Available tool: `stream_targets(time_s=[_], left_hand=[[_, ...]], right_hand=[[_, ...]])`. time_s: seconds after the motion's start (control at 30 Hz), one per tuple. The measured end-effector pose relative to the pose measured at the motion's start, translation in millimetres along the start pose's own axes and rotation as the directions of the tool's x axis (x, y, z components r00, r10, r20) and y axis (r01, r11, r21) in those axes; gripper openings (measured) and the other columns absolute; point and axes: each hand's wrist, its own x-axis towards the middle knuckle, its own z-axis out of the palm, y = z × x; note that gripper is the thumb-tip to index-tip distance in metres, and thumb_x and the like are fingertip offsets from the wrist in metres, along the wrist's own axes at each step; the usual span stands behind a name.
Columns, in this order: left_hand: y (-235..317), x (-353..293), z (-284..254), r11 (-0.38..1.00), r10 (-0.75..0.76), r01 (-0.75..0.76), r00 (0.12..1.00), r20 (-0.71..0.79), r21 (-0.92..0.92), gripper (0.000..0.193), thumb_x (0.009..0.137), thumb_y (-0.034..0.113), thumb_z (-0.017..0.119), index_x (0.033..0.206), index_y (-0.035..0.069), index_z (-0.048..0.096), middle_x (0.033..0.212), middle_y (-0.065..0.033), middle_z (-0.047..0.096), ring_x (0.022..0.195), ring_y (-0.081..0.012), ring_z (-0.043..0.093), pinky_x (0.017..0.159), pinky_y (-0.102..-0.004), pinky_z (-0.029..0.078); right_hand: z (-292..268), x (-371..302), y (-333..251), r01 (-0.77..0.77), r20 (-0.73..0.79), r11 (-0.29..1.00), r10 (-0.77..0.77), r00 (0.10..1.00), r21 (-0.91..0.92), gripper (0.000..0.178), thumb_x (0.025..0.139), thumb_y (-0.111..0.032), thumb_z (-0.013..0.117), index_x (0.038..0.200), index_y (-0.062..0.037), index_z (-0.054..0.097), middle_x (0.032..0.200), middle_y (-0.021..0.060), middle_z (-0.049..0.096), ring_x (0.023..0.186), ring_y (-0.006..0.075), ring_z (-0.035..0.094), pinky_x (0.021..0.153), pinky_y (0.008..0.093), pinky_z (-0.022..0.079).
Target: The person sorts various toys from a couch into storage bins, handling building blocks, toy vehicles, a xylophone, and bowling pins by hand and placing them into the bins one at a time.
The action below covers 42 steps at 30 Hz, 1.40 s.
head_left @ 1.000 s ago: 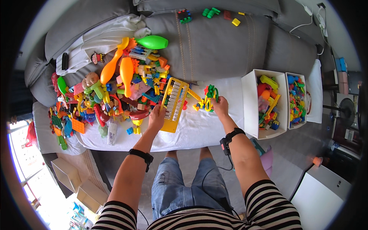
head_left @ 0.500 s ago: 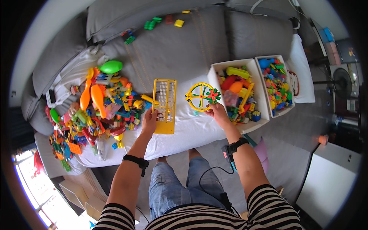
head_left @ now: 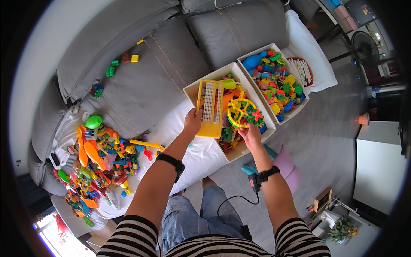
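My left hand is closed on the left edge of a yellow abacus with white beads, held over the near white bin. My right hand grips a yellow toy wheel at its lower rim, above the right part of the same bin. Red and green flower-shaped pieces show at the wheel's right side. Under both toys, the bin holds mixed toys, among them a lime-green piece and orange ones. The abacus and wheel hide much of its contents.
A second white bin of small colourful pieces stands at the right, beside a red-rimmed basket. A large toy heap covers the sofa's left. Several blocks lie on the grey sofa. A black fan stands far right.
The view has turned to the right. Both hands have carried the abacus and the wheel from above the white sheet to over the near bin, still gripping them.
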Motion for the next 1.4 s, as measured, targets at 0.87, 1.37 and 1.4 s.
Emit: stream_targets(time_s=[0.87, 1.37, 1.4], left_hand=[[33, -8, 40, -0.047, 0.137, -0.346, 0.927, 0.350, 0.937, 0.092, 0.085, 0.072, 0.045, 0.153, 0.016, 0.019, 0.157, -0.0187, 0.017, 0.141, -0.0367, 0.025, 0.113, -0.0551, 0.018], [-45, -103, -82, 0.368, 0.385, -0.177, 0.923, 0.024, 0.913, 0.067, 0.095, 0.040, 0.052, 0.148, 0.007, 0.028, 0.156, -0.0139, 0.024, 0.144, -0.0314, 0.021, 0.115, -0.0529, 0.017], [-54, -112, -97, 0.411, 0.365, -0.101, 0.929, -0.062, 0.906, 0.068, 0.094, 0.039, 0.054, 0.148, 0.007, 0.028, 0.155, -0.0139, 0.024, 0.144, -0.0314, 0.022, 0.115, -0.0528, 0.017]], right_hand=[[49, 38, -4, 0.606, 0.602, 0.005, -0.110, 0.791, -0.795, 0.056, 0.092, -0.014, 0.056, 0.144, -0.0048, 0.036, 0.154, 0.0231, 0.022, 0.136, 0.0370, 0.036, 0.108, 0.0392, 0.036], [120, -42, 56, 0.858, 0.902, -0.285, -0.061, 0.428, -0.427, 0.051, 0.080, -0.004, 0.065, 0.129, -0.0062, 0.052, 0.139, 0.0213, 0.044, 0.124, 0.0386, 0.046, 0.099, 0.0472, 0.040], [129, -44, 76, 0.881, 0.920, -0.285, -0.016, 0.391, -0.379, 0.051, 0.080, -0.005, 0.065, 0.129, -0.0055, 0.052, 0.138, 0.0208, 0.045, 0.122, 0.0387, 0.048, 0.100, 0.0468, 0.040]])
